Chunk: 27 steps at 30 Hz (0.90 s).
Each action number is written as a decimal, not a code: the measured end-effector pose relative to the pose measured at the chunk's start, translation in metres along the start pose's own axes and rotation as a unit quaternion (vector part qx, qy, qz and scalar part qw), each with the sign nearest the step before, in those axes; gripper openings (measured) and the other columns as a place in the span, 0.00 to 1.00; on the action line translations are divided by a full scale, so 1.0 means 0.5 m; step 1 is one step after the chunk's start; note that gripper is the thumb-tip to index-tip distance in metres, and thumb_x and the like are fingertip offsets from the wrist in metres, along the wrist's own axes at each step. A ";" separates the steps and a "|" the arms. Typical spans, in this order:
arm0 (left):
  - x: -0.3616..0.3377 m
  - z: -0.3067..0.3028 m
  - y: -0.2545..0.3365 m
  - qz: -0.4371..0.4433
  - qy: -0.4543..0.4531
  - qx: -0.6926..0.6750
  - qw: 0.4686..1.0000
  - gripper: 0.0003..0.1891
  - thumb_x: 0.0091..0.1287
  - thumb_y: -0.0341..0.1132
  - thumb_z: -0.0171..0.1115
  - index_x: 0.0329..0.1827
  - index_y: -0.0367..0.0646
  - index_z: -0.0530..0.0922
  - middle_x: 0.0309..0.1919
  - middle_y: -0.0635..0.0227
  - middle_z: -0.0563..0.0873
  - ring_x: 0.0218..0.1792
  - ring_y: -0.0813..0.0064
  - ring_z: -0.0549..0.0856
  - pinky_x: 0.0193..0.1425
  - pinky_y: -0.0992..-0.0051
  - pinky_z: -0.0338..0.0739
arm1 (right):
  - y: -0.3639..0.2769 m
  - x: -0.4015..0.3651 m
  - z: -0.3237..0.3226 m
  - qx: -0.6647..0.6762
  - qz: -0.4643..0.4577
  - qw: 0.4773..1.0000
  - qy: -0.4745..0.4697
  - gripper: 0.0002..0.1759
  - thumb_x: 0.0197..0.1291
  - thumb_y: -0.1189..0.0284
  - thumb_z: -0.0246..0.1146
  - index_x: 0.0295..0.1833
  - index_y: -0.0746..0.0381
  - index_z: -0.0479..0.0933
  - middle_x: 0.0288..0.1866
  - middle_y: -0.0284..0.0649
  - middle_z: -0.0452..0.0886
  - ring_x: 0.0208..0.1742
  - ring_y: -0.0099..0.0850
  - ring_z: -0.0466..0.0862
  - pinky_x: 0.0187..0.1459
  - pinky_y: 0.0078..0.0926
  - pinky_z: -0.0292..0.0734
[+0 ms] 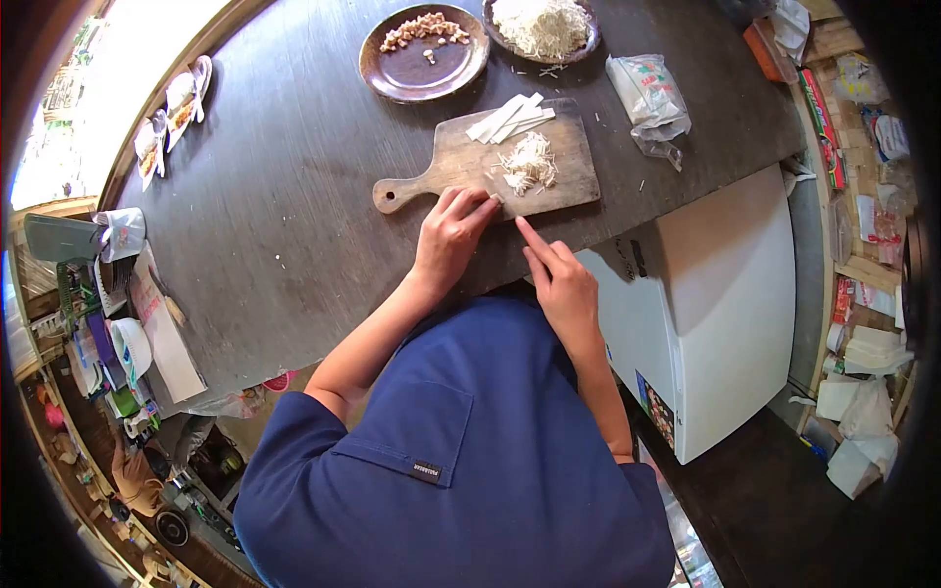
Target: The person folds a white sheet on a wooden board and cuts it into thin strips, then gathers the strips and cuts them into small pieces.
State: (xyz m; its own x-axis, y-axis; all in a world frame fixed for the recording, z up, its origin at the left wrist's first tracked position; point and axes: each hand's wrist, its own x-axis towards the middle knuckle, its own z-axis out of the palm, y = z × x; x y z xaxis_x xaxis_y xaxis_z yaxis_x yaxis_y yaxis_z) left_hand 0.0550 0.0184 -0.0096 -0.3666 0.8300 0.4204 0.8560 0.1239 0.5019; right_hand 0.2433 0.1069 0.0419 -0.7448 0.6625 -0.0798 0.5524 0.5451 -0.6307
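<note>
On the dark tabletop lies a wooden cutting board (573, 162) with its handle to the left. Pale flat strips (510, 120) are stacked at its far edge, and thin pale shreds (529, 164) form a heap nearer me. My left hand (453, 233) is closed at the board's near edge, its fingertips pressing a small pale strip (496, 199). Just to its right, my right hand (566, 284) is curled with the index finger stretched toward the board. It seems to grip a knife, almost wholly hidden by the hand and finger.
Beyond the board stand a brown plate (423, 80) with small brown pieces and a bowl (591, 41) heaped with pale shreds. A plastic packet (649, 98) lies to the right. A white appliance (730, 314) stands below the table's right edge. Spoons on small dishes (181, 103) sit far left.
</note>
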 end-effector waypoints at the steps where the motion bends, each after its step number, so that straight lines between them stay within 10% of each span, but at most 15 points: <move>1: 0.001 0.000 -0.003 0.010 0.000 -0.001 1.000 0.17 0.61 0.26 0.73 0.54 0.46 0.90 0.49 0.68 0.88 0.52 0.62 0.87 0.56 0.64 0.86 | -0.007 -0.009 -0.014 0.005 0.008 1.000 0.010 0.27 0.79 0.63 0.65 0.79 0.31 0.78 0.34 0.41 0.77 0.32 0.47 0.85 0.36 0.47 0.80; 27: -0.008 0.001 -0.011 0.029 -0.003 0.027 0.999 0.20 0.58 0.26 0.70 0.56 0.42 0.88 0.52 0.67 0.87 0.56 0.62 0.86 0.61 0.66 0.86 | -0.009 -0.011 0.030 0.017 0.009 0.999 0.039 0.26 0.80 0.64 0.64 0.78 0.32 0.78 0.34 0.42 0.78 0.34 0.45 0.83 0.39 0.44 0.80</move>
State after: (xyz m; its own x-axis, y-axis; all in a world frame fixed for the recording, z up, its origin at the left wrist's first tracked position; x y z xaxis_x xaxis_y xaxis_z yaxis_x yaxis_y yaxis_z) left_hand 0.0519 0.0147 -0.0142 -0.3141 0.8401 0.4422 0.8940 0.1050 0.4356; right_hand 0.2392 0.0932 0.0335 -0.7026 0.7109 -0.0317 0.5514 0.5157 -0.6558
